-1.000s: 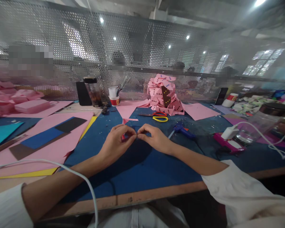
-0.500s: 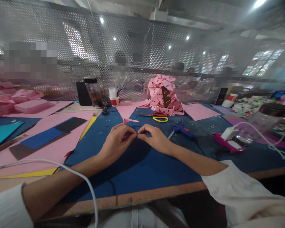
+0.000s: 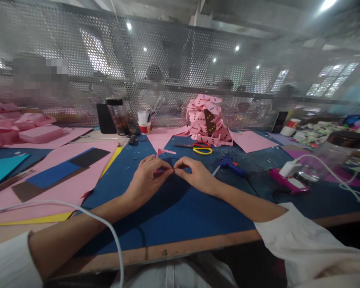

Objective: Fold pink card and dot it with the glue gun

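Over the middle of the blue table my left hand (image 3: pixel 150 176) is closed on a folded pink paper piece (image 3: pixel 162 151), whose tip shows above the fingers. Most of that piece is hidden behind the hand. My right hand (image 3: pixel 196 175) is pinched, its thumb and forefinger meeting the left fingertips. What lies between the right fingertips is too small to make out. Beyond the hands are scissors (image 3: pixel 203 150) with red and yellow handles. A blue glue gun (image 3: pixel 232 166) lies to the right of my right hand.
A pink paper stack with dots (image 3: pixel 204 120) stands at the back, near a paper cup (image 3: pixel 144 127) and a dark-lidded jar (image 3: pixel 119 116). Pink sheets (image 3: pixel 87 180) and blue and black strips lie left. A pink power strip (image 3: pixel 288 182) sits right. A white cable (image 3: pixel 108 224) crosses my left forearm.
Almost nothing differs. Both hands stay pinched together at the same spot, and the pink paper's tip has shifted very slightly.
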`<state>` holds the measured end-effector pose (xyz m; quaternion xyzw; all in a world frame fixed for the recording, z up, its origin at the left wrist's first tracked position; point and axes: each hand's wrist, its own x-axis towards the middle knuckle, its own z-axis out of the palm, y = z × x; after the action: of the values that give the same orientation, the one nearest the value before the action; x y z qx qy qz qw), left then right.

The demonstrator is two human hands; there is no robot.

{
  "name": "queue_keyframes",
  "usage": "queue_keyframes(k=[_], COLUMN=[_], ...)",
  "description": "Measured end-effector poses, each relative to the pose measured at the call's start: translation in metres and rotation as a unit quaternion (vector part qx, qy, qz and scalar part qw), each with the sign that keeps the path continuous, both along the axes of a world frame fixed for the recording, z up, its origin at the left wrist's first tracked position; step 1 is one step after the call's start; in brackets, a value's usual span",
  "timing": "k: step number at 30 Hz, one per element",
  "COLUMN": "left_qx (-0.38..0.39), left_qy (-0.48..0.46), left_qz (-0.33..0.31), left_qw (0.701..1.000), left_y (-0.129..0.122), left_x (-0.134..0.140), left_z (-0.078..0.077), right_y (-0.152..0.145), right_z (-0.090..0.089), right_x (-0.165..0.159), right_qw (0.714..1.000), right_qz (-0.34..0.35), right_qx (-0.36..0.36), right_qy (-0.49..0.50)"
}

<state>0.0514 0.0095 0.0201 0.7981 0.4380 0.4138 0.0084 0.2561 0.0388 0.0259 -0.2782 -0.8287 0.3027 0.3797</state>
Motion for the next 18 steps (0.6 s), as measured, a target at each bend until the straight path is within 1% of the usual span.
queue_keyframes(k=[6, 10, 18], left_qx=[-0.001, 0.003, -0.010], left_qy=[0.004, -0.001, 0.002], left_qz=[0.016, 0.016, 0.005], left_qw=[1.000, 1.000, 1.000], left_y=[0.0003, 0.0004, -0.0018], left_x=[-0.0010, -0.0017, -0.0009], left_z=[0.0007, 0.0006, 0.0000], right_y=[0.0017, 0.0013, 0.0034], right_z=[-0.0005, -0.0013, -0.0030], right_x=[0.0008, 0.0002, 0.0001], right_qw=[1.000, 1.000, 1.000], right_qz=[-0.013, -0.004, -0.023], right_qx=[-0.001, -0.011, 0.015], right_qy=[0.010, 0.006, 0.001])
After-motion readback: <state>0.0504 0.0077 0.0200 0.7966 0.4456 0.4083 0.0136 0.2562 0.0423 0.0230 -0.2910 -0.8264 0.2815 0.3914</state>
